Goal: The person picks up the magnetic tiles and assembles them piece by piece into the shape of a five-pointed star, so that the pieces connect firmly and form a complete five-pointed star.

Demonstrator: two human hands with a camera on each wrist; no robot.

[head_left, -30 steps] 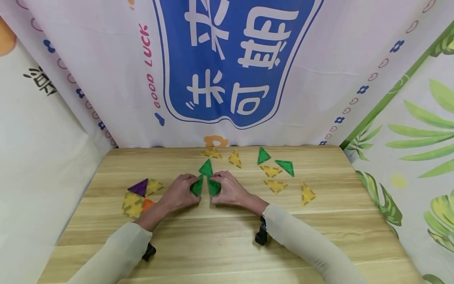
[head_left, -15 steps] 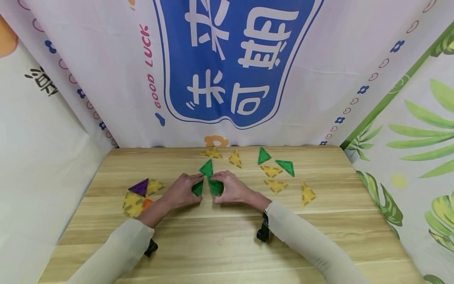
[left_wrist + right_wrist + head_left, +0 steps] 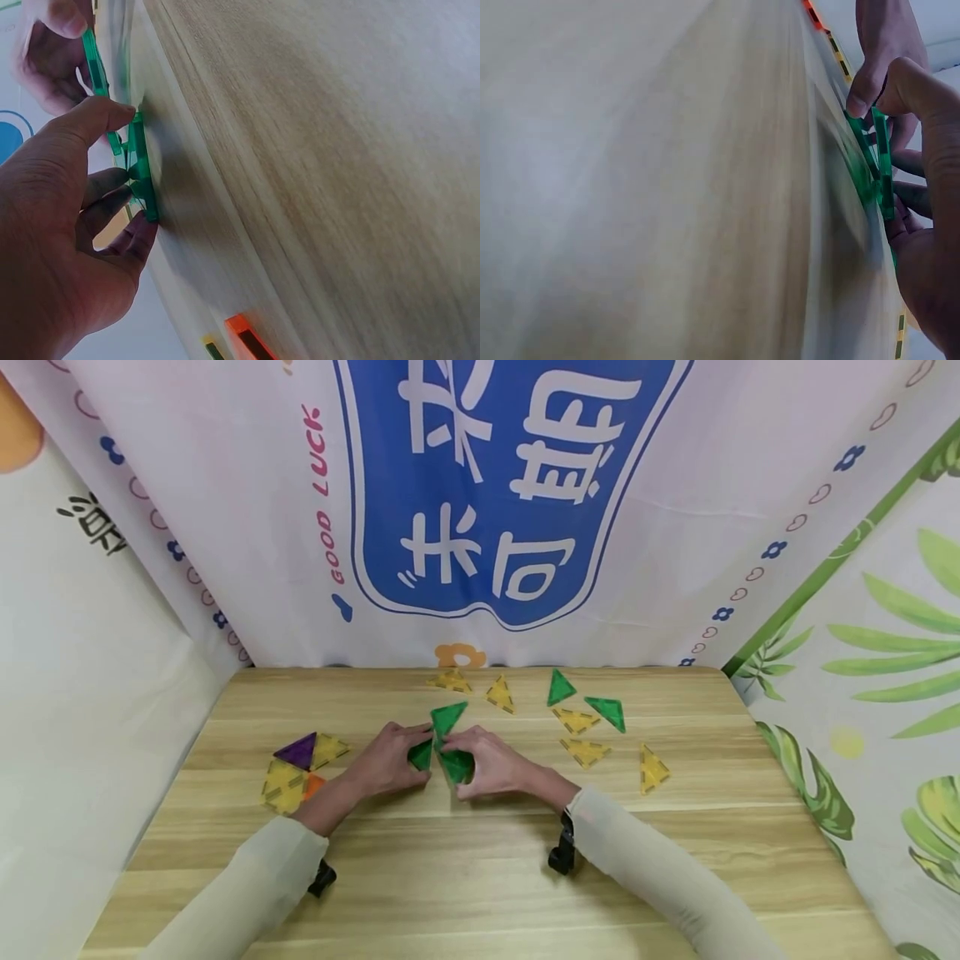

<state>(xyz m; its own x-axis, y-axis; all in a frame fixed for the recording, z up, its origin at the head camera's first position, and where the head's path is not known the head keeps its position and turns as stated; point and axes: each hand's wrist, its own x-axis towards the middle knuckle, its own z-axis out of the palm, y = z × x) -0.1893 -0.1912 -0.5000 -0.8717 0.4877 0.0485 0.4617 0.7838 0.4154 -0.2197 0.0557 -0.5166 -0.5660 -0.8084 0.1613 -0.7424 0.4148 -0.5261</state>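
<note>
"What lies mid-surface [image 3: 480, 877]?"

"A first tile [image 3: 421, 756] in the left hand [image 3: 392, 760], and just right of it a second tile [image 3: 456, 766] in the right hand [image 3: 487, 762]."

"And behind those?"

"A third tile [image 3: 447, 718] just behind. Farther back, near the rear edge, a fourth tile [image 3: 452, 681] lies left of a fifth tile [image 3: 500, 694]."

"To the left?"

"A cluster of tiles [image 3: 285, 777], left of the left hand, partly behind the arm."

"To the right?"

"A scattered group of tiles [image 3: 577, 721], right of the right hand, with a lone tile [image 3: 655, 768] farthest right."

"Beyond the surface?"

"A cloth [image 3: 675, 527] hangs behind it."
</note>
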